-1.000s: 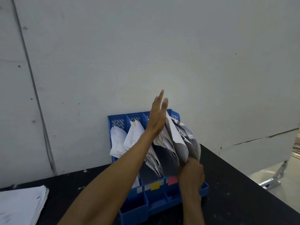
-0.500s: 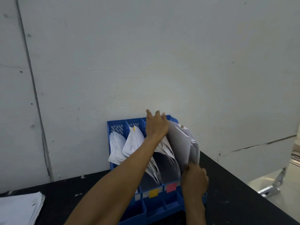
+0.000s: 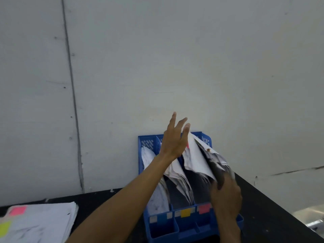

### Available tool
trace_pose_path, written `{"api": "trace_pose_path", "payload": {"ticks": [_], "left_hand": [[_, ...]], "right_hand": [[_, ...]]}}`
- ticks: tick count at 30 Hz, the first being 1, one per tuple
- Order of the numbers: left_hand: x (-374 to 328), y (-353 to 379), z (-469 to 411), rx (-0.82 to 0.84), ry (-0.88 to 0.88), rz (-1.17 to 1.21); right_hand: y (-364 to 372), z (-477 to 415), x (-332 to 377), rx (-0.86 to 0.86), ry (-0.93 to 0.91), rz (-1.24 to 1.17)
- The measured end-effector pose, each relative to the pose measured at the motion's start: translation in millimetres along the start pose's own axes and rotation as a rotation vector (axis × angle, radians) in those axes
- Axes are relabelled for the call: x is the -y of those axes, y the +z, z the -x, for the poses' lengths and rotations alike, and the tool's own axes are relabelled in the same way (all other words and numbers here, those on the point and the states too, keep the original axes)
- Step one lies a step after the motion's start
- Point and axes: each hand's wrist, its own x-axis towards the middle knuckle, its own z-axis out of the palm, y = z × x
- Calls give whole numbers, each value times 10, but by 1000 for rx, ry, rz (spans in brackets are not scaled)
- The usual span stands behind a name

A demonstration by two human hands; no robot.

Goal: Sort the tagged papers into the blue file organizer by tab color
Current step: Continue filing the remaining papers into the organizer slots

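The blue file organizer (image 3: 149, 142) stands on the black table against the wall, its slots stuffed with white papers. Yellow (image 3: 185, 212) and red (image 3: 204, 208) tabs mark its front edge. My left hand (image 3: 173, 139) is raised above the middle slots with fingers spread and straight, its fingertips against the top of a white sheet (image 3: 196, 158). My right hand (image 3: 226, 195) grips the lower edge of the paper bundle (image 3: 217, 160) in the rightmost slot, pulling it to the right.
A stack of tagged papers (image 3: 40, 223) lies at the table's left, with a pink tab (image 3: 17, 210) and a yellow-green tab (image 3: 4, 228) showing. The table's right edge (image 3: 280, 213) drops off to the floor. A plain white wall stands directly behind.
My left hand has lifted off the paper tops and its fingers have spread open. My right hand stays on the rightmost bundle. The view has shifted right and down, showing more of the stack.
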Motion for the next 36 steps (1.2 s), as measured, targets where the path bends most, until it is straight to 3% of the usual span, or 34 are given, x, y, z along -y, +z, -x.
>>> {"api": "trace_pose_path", "payload": {"ticks": [6,11,15,18,22,25,29,32,36], "left_hand": [[656,-1208,646,-140,-124,-145],[1212,-2353,1752,-241,-380,-319],[1496,-2858,2668,-278,-618,-405],[1585,-3088,3277,-217,-799,-579],[1551,-3241,3702,-160,-952,-734],[1516,-3280,3895,-159,-1001,-780],[1525,-3325,4003,-221,-1007,-750],[1503,-3347,4009,-319,-989,-637],[1512,-3385,4024,-449,-954,-494]], "right_hand": [[-149,139,504,-32,-157,-104],[13,935,1206,101,-300,-232],[316,1785,1774,308,-344,-348],[547,2541,2147,552,-343,-372],[789,3333,2351,813,-267,-176],[844,3674,2382,822,-290,86],[840,3730,2385,744,-277,183],[850,3733,2285,742,-268,160],[871,3721,2199,707,-177,-51]]}}
